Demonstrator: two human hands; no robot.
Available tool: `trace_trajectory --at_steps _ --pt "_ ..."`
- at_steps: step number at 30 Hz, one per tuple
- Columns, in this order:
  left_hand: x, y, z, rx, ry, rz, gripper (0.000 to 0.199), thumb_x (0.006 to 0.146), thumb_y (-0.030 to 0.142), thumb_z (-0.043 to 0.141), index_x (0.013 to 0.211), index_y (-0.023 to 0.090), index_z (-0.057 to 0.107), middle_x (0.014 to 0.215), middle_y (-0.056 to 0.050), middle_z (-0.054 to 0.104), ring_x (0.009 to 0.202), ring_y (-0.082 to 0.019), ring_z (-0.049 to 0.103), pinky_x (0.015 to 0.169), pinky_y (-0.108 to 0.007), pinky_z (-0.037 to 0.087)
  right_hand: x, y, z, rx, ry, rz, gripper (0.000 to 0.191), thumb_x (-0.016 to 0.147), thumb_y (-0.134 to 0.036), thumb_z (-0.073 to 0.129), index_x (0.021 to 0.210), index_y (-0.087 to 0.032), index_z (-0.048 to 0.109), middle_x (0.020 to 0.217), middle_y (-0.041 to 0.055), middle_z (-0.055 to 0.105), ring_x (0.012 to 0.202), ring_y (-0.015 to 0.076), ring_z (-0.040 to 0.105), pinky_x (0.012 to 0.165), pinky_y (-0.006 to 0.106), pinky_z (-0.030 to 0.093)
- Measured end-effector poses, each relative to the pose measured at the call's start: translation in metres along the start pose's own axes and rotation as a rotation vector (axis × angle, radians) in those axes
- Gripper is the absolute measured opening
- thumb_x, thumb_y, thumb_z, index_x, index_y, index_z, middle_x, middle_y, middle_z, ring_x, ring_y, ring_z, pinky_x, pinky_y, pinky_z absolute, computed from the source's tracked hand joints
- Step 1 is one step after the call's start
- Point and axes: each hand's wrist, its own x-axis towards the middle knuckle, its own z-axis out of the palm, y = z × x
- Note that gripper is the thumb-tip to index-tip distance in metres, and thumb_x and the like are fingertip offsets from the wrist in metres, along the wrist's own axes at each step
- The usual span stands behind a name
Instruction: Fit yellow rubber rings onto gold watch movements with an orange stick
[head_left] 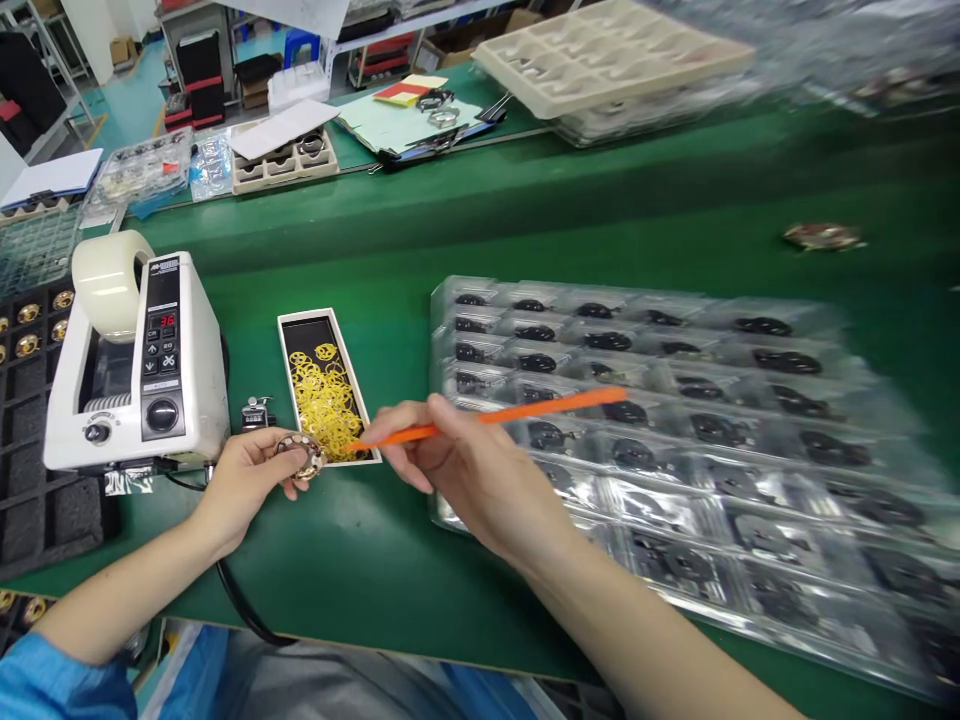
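My left hand point(247, 475) pinches a round metal watch case point(307, 460) with a gold-coloured, studded rim, just off the near end of a small white box point(361, 405). Inside that box, against a black bottom, lies a heap of thin yellow rings point(322, 395). My right hand point(465, 465) grips a slim orange stick point(551, 405) much like a pen. The stick's narrow tip points left, over the near end of the box close to the rings; whether it touches one I cannot tell.
Left stands a white tape dispenser point(195, 380) beside a small counter point(257, 412) and a black foam tray point(52, 500) with gold parts. Clear plastic trays point(442, 400) with black parts spread at right. Another round part point(823, 237) lies behind them. A beige tray point(570, 90) rests at the back.
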Motion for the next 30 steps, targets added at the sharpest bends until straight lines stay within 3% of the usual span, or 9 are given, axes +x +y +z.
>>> trace_trajectory --at_steps 4,8,14,21,30 --pt "-0.001 -0.001 0.001 -0.067 -0.039 -0.043 0.031 0.064 0.036 0.082 0.08 0.012 0.071 0.071 -0.004 0.07 0.062 -0.015 0.066 0.063 -0.026 0.052 -0.003 0.007 0.006 -0.21 0.038 -0.06 0.048 0.087 -0.062 0.052 0.073 -0.017 0.064 0.06 0.0 0.055 0.048 0.0106 0.047 0.045 0.025 0.041" --pt "-0.003 -0.001 0.002 -0.083 -0.057 -0.051 0.035 0.068 0.038 0.08 0.089 0.012 0.07 0.081 -0.006 0.073 0.07 -0.02 0.072 0.075 -0.032 0.055 -0.007 0.01 0.01 -0.33 0.06 -0.207 0.037 0.092 -0.049 0.053 0.073 -0.019 0.059 0.065 0.0002 0.058 0.059 0.0126 0.055 0.056 0.025 0.045" --pt "-0.004 -0.001 0.001 -0.063 -0.085 -0.035 0.043 0.069 0.039 0.079 0.099 0.011 0.069 0.085 -0.008 0.075 0.076 -0.023 0.073 0.078 -0.034 0.056 -0.004 0.013 0.006 -0.433 0.054 -0.278 0.03 0.095 -0.039 0.052 0.075 -0.018 0.062 0.067 0.0008 0.06 0.062 0.0133 0.057 0.057 0.025 0.046" --pt "-0.005 0.0 -0.003 -0.101 -0.18 -0.059 0.046 0.072 0.037 0.078 0.11 0.013 0.068 0.085 -0.007 0.076 0.071 -0.023 0.074 0.07 -0.031 0.058 0.003 -0.004 -0.008 -0.449 -0.245 -0.313 0.025 0.094 -0.034 0.054 0.083 -0.019 0.071 0.08 0.0048 0.072 0.071 0.016 0.066 0.066 0.029 0.053" --pt "-0.005 0.005 -0.006 -0.12 -0.272 -0.083 0.041 0.075 0.034 0.076 0.11 0.014 0.069 0.083 -0.009 0.075 0.068 -0.023 0.074 0.066 -0.03 0.057 0.009 -0.004 -0.017 -0.344 -0.322 -0.321 0.021 0.092 -0.034 0.06 0.085 -0.021 0.075 0.08 0.0053 0.072 0.072 0.0151 0.067 0.064 0.027 0.054"
